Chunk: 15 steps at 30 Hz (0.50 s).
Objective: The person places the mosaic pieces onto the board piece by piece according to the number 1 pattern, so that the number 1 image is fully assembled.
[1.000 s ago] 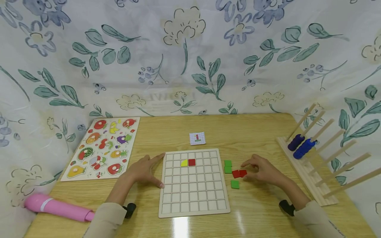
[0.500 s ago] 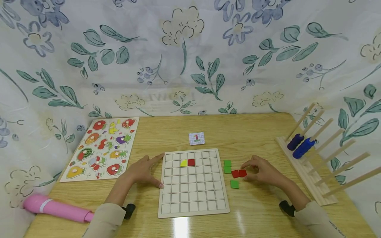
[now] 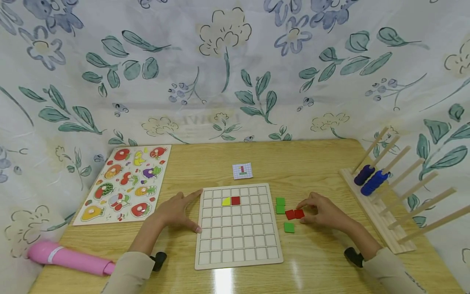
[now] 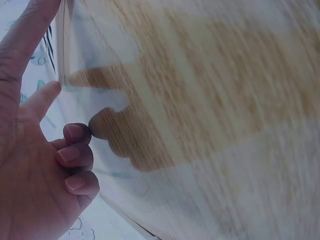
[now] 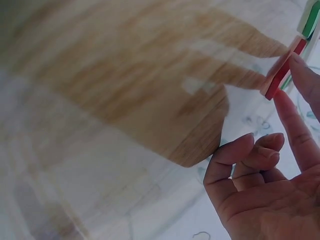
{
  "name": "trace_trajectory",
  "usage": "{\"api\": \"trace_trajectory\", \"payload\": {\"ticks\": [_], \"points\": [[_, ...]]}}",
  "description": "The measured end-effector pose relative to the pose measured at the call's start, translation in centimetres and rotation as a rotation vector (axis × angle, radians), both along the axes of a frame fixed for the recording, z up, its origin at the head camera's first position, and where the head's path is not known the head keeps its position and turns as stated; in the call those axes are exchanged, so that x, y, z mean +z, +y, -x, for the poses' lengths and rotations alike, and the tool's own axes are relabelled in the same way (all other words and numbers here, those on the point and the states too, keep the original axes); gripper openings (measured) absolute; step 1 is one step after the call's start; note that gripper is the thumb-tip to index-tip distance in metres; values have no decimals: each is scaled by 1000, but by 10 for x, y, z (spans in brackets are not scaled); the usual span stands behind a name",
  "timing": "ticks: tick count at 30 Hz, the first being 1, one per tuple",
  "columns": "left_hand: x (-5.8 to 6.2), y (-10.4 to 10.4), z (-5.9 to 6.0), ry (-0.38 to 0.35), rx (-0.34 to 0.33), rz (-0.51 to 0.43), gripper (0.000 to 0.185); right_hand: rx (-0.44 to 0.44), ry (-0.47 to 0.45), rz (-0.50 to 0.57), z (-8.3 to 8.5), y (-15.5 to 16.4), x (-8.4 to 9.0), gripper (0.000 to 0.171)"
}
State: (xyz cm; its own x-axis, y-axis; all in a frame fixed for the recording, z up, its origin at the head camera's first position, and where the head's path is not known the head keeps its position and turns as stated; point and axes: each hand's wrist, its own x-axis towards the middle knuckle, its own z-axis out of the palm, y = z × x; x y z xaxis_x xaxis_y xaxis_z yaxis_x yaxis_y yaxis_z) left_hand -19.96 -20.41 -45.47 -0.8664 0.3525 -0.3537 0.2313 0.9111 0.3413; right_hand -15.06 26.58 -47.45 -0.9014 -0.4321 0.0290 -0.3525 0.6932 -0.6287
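Observation:
A square wooden grid board lies on the table, with a yellow piece and a red tile side by side in its second row. My left hand touches the board's left edge with spread thumb and index finger; the other fingers curl in the left wrist view. At the board's right, my right hand pinches a red square tile between thumb and index finger, on the table. Another red tile adjoins it. Nearby lie green tiles, one apart from the others.
Behind the board lies a small printed pattern card. A fruit knob puzzle is at the left, above a pink cylindrical object. A wooden peg rack with blue and purple rings stands at the right.
Both hands hold nearly the same pose throughout. The tiles and board stay in place; the head view shifts only very slightly.

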Motion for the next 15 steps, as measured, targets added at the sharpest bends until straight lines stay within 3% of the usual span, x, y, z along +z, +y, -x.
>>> {"api": "trace_trajectory", "payload": {"ticks": [9,15], "points": [[1,0,-1,-4,3,-11,122,11,14,7,-1,-4,1,21],[0,-1,-1,-7,14,-9,122,39,77,6,-3,-7,3,19]]}}
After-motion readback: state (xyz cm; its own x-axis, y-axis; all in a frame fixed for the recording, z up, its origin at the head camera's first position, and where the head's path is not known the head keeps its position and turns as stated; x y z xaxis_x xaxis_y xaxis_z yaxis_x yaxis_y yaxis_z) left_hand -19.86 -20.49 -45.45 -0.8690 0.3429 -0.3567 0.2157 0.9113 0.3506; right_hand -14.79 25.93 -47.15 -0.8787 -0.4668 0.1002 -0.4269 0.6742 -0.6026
